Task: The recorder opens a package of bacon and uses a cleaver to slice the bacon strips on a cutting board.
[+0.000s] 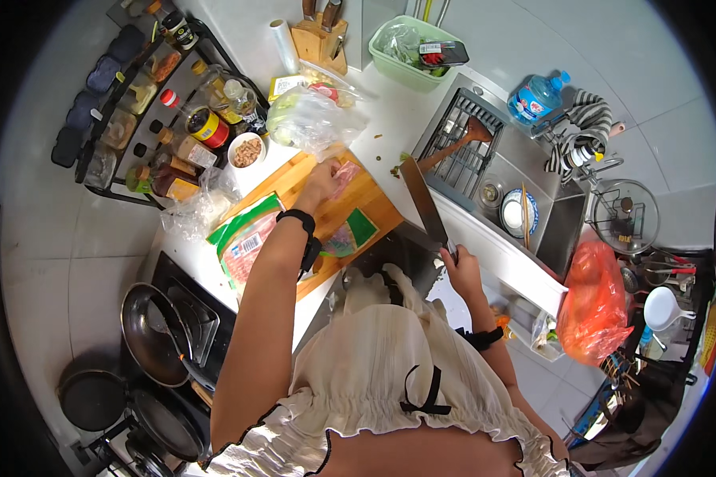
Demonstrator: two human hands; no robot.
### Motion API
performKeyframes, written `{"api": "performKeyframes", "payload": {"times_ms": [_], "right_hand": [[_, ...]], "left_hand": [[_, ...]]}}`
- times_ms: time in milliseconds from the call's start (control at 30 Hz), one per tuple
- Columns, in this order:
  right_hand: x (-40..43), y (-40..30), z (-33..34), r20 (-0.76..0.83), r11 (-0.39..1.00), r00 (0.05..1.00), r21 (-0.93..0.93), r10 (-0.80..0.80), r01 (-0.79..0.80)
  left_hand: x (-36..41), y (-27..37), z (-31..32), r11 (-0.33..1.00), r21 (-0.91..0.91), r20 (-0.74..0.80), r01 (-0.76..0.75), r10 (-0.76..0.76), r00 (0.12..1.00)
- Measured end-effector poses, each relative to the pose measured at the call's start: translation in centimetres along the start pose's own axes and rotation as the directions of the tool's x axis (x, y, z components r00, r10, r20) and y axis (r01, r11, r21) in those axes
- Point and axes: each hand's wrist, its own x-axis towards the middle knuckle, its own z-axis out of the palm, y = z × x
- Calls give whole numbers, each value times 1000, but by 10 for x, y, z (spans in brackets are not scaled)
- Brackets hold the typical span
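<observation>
My left hand [321, 182] rests at the far part of a wooden cutting board [358, 203], its fingers at a strip of pink sliced meat [346, 177]. In my right hand [462, 271] is the handle of a kitchen cleaver [423, 203]. Its broad blade is raised off the board's right side and points away from me. An opened green-edged package of sliced meat [247, 241] lies on the board's left part, partly covered by my left forearm. A torn green and clear wrapper piece [352, 234] lies near the board's right edge.
Beyond the board are a white bowl of minced meat [247, 150] and a plastic bag of vegetables [310, 119]. Sauce bottles [206, 125] crowd a rack at left. A wok [155, 334] sits on the stove. At right is a sink [531, 161] holding a drying rack and a bowl.
</observation>
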Motion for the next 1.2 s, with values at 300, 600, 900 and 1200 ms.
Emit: {"api": "performKeyframes", "payload": {"times_ms": [300, 600, 900, 1200], "right_hand": [[15, 2, 4, 63, 997, 996, -41, -57, 60], [46, -38, 21, 158, 958, 966, -168, -207, 232], [78, -102, 87, 143, 768, 791, -192, -594, 611], [92, -102, 146, 147, 677, 751, -347, -644, 649]], "left_hand": [[-35, 14, -28, 955, 297, -76, 10, 13, 997], [-141, -21, -87, 776, 571, 125, -268, 240, 963], [-206, -32, -58, 675, 679, 71, -289, 332, 941], [-222, -20, -67, 723, 685, -293, 96, 153, 944]]}}
